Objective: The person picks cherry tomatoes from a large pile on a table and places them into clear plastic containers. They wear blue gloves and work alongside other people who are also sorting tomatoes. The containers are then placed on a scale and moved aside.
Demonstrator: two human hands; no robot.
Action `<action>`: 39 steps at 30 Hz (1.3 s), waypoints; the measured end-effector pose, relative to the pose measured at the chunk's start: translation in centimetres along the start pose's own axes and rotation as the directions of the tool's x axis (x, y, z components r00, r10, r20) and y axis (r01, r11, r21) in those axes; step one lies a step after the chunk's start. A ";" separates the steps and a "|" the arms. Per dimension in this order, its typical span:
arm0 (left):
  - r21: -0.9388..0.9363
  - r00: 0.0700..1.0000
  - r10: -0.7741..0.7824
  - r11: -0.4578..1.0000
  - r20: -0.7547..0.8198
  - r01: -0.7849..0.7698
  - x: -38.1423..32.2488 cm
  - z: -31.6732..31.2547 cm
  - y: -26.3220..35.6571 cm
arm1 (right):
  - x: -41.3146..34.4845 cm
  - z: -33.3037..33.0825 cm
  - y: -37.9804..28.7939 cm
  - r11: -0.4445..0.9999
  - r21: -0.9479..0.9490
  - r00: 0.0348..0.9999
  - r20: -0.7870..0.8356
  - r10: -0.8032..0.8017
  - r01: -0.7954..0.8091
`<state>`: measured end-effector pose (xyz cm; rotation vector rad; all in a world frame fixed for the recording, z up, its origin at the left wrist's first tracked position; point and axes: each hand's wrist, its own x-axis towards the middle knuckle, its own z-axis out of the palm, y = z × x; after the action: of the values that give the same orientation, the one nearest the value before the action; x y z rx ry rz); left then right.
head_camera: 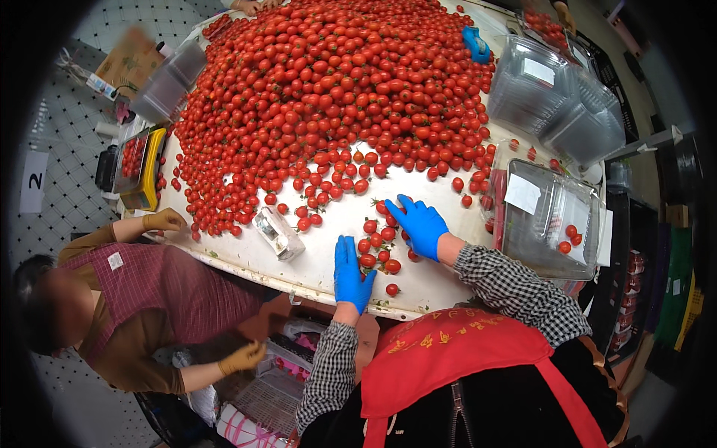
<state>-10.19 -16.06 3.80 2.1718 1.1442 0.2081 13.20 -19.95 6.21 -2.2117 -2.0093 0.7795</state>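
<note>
My left hand (352, 277), in a blue glove, lies palm down near the table's front edge. Its fingers are together and its thumb stands apart. Across from it, my right hand (421, 225), also gloved in blue, spreads its fingers over the white tabletop (434, 283). Between the two hands sits a small group of cherry tomatoes (376, 241), some with green stems. Neither hand is closed around a tomato; what lies under the right fingers is partly hidden. A lone cherry tomato (392, 289) rests nearest me. Behind them rises a big heap of cherry tomatoes (336, 84).
Right of me lies a clear plastic container (552, 257) with three tomatoes on it; stacked clear boxes (529, 84) stand behind. A white boxy object (278, 234) sits left of my hands. A co-worker (168, 291) stands at left, near a yellow scale (147, 182) bearing a filled box.
</note>
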 end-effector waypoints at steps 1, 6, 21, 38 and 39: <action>-0.003 1.000 -0.002 1.000 0.001 0.002 0.8 0.1 0.4 | 0.6 -0.2 -0.2 1.000 -0.006 1.000 0.014 -0.002 0.002; -0.175 0.998 0.026 0.984 -0.066 -0.037 4.1 1.7 0.5 | 3.5 -0.1 -1.3 0.997 0.031 0.997 -0.013 -0.073 0.073; -0.963 0.963 -0.269 -0.253 -0.023 -0.093 8.6 3.2 1.1 | 6.3 1.0 -0.1 0.738 0.666 0.993 -0.099 -0.059 0.110; -0.664 0.996 -0.085 -0.745 -0.010 -0.070 8.5 2.1 1.4 | 3.4 -1.9 -3.3 0.435 0.871 0.969 -0.248 -0.012 0.229; -0.681 0.997 -0.081 -0.729 -0.016 -0.071 8.6 1.8 1.7 | 3.4 -1.8 -3.2 0.367 0.904 0.969 -0.245 0.022 0.220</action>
<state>-3.08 -10.92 2.15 -0.0244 0.2206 0.9761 11.08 -15.76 7.82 -1.3494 -1.0421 1.1848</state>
